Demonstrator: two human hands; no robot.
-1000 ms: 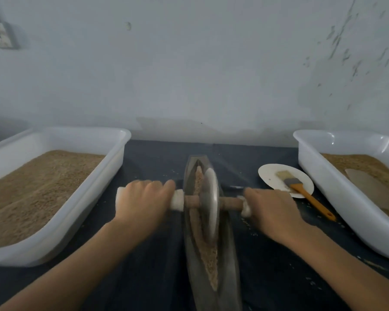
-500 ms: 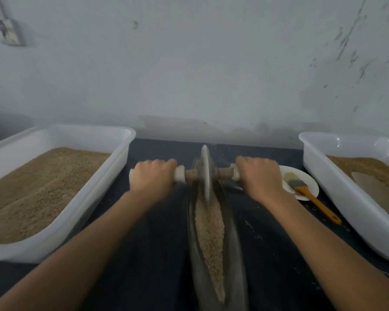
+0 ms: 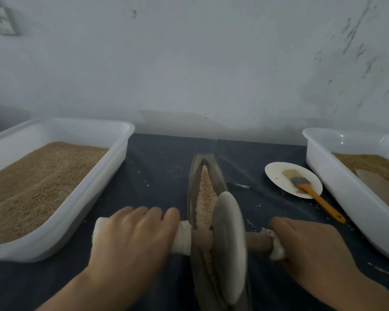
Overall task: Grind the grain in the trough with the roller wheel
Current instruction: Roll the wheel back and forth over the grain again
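Hands (image 3: 133,239) (image 3: 310,250) clasp roller wheel (image 3: 228,245) axle, knuckles up, over trough (image 3: 193,176).

— where did the trough (image 3: 208,176) sit?
— mid-table, between two tubs: one (image 3: 99,187) left, one (image 3: 346,191) right.
— and the wheel (image 3: 228,241)?
— in its near end, grain (image 3: 206,191) behind it.
— the brush (image 3: 305,189)?
— on a plate (image 3: 276,173), right of the trough.

Grey disc roller wheel (image 3: 228,245) upright on wooden axle, standing in near end of long narrow trough (image 3: 220,178), tan grain (image 3: 206,194) beyond.
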